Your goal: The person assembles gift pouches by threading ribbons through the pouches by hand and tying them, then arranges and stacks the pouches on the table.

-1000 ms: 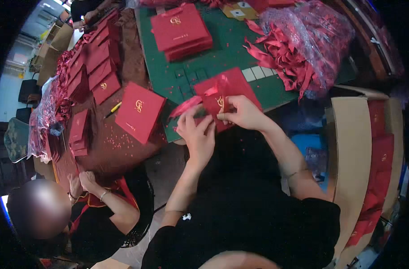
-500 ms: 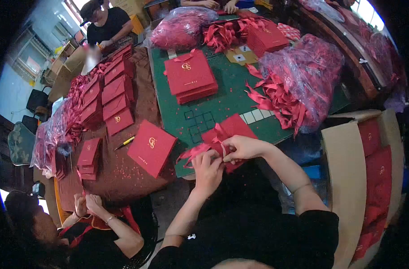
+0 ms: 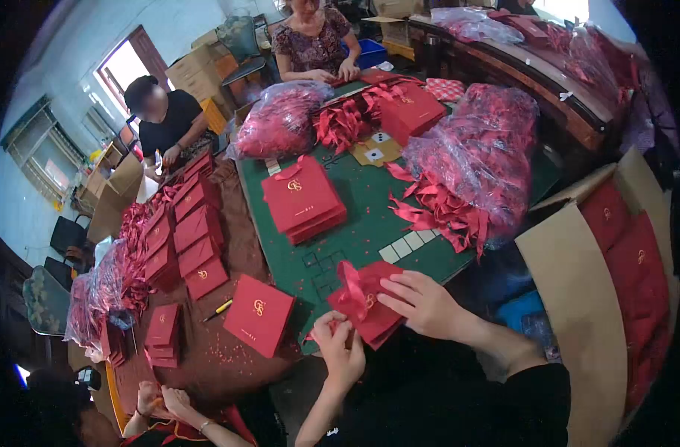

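Note:
In front of me is a red gift bag [image 3: 381,326] with gold lettering, tilted over the near edge of the green table. A red ribbon [image 3: 349,289] stands in a loop at its top left. My left hand [image 3: 341,354] is closed at the bag's left side, with a bit of red ribbon showing between the pinched fingers. Stretched fingers of my right hand [image 3: 428,304] lie flat across the bag's right part, partly covering the gold lettering.
Stacked red bags [image 3: 302,197] and a plastic sack of ribbons [image 3: 478,141] lie on the green table [image 3: 369,238]. Another bag [image 3: 259,316] and a yellow pen [image 3: 219,310] rest on the brown cloth. At right stands a carton [image 3: 571,298] of bags. A co-worker's hands [image 3: 165,402] are at lower left.
My right hand has gone from pinching the ribbon to lying flat on the bag. My left hand has moved down. The bag has turned, showing its lettering, and the view has tilted up.

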`<state>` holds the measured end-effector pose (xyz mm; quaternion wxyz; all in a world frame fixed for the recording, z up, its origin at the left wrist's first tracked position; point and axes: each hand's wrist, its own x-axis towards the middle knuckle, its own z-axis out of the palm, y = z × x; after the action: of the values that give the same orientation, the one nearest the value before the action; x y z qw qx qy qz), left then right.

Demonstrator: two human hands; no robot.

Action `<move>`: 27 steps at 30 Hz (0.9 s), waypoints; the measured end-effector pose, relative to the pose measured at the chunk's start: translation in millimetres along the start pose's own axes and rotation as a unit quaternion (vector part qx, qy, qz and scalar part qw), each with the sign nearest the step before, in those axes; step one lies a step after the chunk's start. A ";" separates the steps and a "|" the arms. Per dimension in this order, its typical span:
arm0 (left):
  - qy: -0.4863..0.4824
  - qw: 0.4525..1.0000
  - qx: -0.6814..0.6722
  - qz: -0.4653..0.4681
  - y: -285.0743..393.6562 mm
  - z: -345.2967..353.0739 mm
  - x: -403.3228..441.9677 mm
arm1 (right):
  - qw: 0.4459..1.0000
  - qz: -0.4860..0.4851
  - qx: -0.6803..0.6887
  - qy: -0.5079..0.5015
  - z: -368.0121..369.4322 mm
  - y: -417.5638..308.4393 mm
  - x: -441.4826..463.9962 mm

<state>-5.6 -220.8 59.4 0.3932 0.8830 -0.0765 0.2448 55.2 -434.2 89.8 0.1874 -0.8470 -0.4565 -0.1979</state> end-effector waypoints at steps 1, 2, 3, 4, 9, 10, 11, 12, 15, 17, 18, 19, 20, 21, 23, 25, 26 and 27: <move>0.013 0.997 0.051 0.060 2.9 -1.5 2.0 | 0.998 -0.038 -0.029 0.031 8.7 5.3 -5.0; 0.026 0.987 0.102 0.119 5.5 -3.2 4.0 | 0.995 -0.073 -0.048 0.042 9.2 7.5 -10.1; 0.017 0.974 0.170 0.149 6.1 -8.6 4.4 | 0.995 -0.073 -0.051 0.045 7.3 10.6 -10.3; 0.018 0.973 0.170 0.152 9.2 -14.4 6.9 | 0.994 -0.087 -0.049 0.049 5.5 13.5 -11.9; 0.021 0.921 0.324 0.217 13.9 -38.6 15.0 | 0.985 -0.083 -0.086 0.126 -15.7 29.6 -3.8; 0.048 0.921 0.340 0.182 9.1 -48.1 16.6 | 0.983 -0.053 -0.107 0.138 -18.2 42.5 -8.3; 0.066 0.916 0.363 0.160 4.5 -60.2 19.0 | 0.980 -0.016 -0.118 0.162 -19.2 54.8 -14.3; 0.082 0.909 0.386 0.137 -0.2 -71.9 18.9 | 0.981 -0.005 -0.105 0.161 -28.6 58.6 -15.5; 0.084 0.900 0.405 0.134 -20.0 -82.3 6.1 | 0.989 -0.014 -0.037 0.145 -17.9 45.9 -12.2; 0.125 0.924 0.346 0.108 -20.6 -85.8 6.0 | 0.988 0.002 0.053 0.147 -15.7 45.3 -2.2; 0.150 0.928 0.329 0.091 -22.4 -86.1 5.3 | 0.981 0.009 0.104 0.164 -11.5 46.0 4.7; 0.160 0.933 0.313 0.077 -20.3 -87.6 3.5 | 0.979 0.017 0.135 0.151 -12.6 46.4 13.8; 0.191 0.936 0.287 0.068 -18.9 -87.1 3.1 | 0.980 0.042 0.134 0.141 -15.3 45.4 26.5; 0.222 0.938 0.259 0.062 -19.7 -85.2 2.7 | 0.980 0.068 0.132 0.133 -15.8 45.2 41.9; 0.251 0.955 0.154 0.045 -25.8 -83.5 0.3 | 0.924 0.127 0.247 0.261 -5.3 51.7 82.4; 0.220 0.945 0.238 0.049 -22.8 -89.0 3.2 | 0.723 0.249 0.593 0.253 -7.4 66.7 132.4; 0.217 0.939 0.261 0.048 -24.6 -87.3 4.7 | 0.746 0.278 0.534 0.285 1.1 83.7 159.5; 0.218 0.939 0.261 0.046 -26.4 -86.8 4.2 | 0.765 0.304 0.472 0.315 16.3 102.6 184.2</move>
<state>-25.5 -139.1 93.6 0.1445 0.8750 0.0370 0.4606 237.9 -349.9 155.2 0.7469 -0.6363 -0.1264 -0.1461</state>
